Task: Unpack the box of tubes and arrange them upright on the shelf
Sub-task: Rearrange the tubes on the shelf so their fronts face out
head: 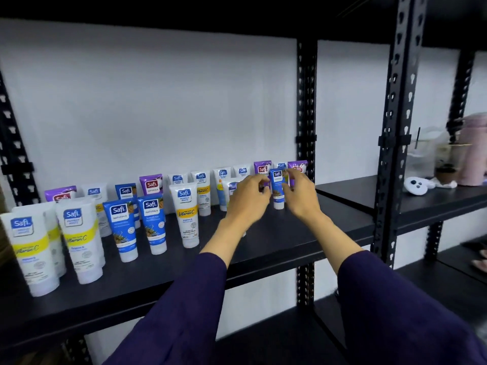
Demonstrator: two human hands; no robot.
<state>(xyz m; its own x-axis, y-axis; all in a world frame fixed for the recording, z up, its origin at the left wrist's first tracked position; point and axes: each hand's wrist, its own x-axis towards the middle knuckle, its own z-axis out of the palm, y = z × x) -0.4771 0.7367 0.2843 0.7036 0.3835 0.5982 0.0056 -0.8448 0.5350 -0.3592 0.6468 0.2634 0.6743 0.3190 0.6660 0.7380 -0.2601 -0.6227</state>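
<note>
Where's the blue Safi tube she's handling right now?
Head view: the blue Safi tube stands upright at the right end of the black shelf, between the left hand and right hand, in front of two purple tubes.

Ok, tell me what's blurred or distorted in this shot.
Head view: wide-angle bend tilts the shelf and its posts; the tubes at far left look soft; the pink items at far right are smeared; both hands are fairly sharp.

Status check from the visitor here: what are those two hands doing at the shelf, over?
Both hands, left and right, at blue Safi tube, upright on black shelf; grip unclear. Other tubes upright in rows. Nothing in the way.
</note>
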